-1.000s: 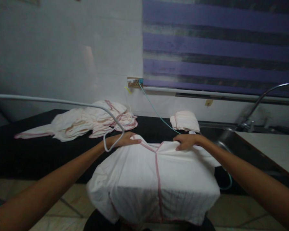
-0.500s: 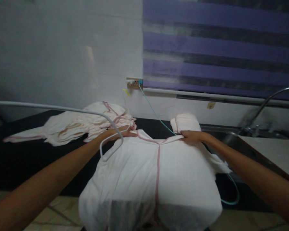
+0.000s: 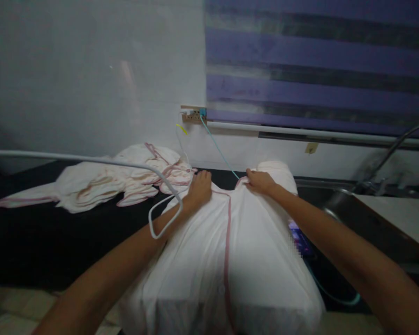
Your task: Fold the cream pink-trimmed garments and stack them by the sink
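Observation:
A white shirt with pink piping [image 3: 251,251] lies front up over the black counter, its lower part hanging past the near edge. Its collar faces the wall. My left hand [image 3: 200,186] is closed on the cloth at the left side of the collar, fingers curled down. At the collar's right side, my right hand [image 3: 260,180] pinches the pink-trimmed edge. The cloth between the hands is drawn into folds running down from the collar. A white cable [image 3: 160,173] passes in front of my left forearm.
Crumpled pink-trimmed white garments [image 3: 91,184] lie on the counter [image 3: 28,242] to the left. Folded white cloth [image 3: 279,174] sits behind my right hand. A lit phone [image 3: 300,239] with a teal cable is at the right, near the sink [image 3: 338,202]. A wall socket [image 3: 194,114] holds plugs.
Both hands have moved inward along the collar, nearer each other, and the shirt's shoulders have gathered with them. The phone at the right has come into view from under the cloth.

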`<state>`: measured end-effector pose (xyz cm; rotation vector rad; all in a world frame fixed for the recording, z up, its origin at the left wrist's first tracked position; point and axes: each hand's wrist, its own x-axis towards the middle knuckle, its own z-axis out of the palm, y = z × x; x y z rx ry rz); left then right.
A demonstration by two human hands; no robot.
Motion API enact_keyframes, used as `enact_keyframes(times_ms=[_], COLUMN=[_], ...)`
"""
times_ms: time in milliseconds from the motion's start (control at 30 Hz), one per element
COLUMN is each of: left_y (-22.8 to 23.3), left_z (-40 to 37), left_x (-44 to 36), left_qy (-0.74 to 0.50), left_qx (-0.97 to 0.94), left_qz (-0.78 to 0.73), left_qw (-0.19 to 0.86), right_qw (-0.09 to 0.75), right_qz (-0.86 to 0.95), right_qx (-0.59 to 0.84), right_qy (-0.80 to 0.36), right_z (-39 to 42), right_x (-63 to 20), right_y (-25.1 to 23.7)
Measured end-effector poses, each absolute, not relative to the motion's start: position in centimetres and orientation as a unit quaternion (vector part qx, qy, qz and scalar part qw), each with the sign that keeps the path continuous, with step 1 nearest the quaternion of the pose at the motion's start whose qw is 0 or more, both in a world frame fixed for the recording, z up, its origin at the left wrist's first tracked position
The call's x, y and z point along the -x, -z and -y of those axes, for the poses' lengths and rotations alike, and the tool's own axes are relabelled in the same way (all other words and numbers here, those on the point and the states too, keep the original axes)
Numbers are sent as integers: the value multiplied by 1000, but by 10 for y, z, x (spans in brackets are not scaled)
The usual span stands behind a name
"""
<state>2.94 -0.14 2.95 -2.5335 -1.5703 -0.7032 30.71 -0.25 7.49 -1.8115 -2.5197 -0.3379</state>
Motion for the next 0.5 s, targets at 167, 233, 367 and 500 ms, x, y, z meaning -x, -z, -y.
enact_keyframes(times_ms=[167, 233, 367, 500], left_y=[13, 26, 35, 34], left_z=[41, 50, 56, 57], left_x=[-70, -70, -50, -33], left_qy=[155, 130, 108, 117], left_qx=[867, 869, 861, 859], left_qz=[474, 476, 497, 497], left_qw=[-10, -29, -36, -23], right_qw=[32, 69, 143, 97], right_qz=[821, 828, 808, 790], right_qx=[564, 552, 571, 603], right_qy=[83, 68, 3, -57], right_z=[-4, -3, 20, 84], right_x=[-314, -332, -405, -496], right_y=[-61, -62, -67, -55])
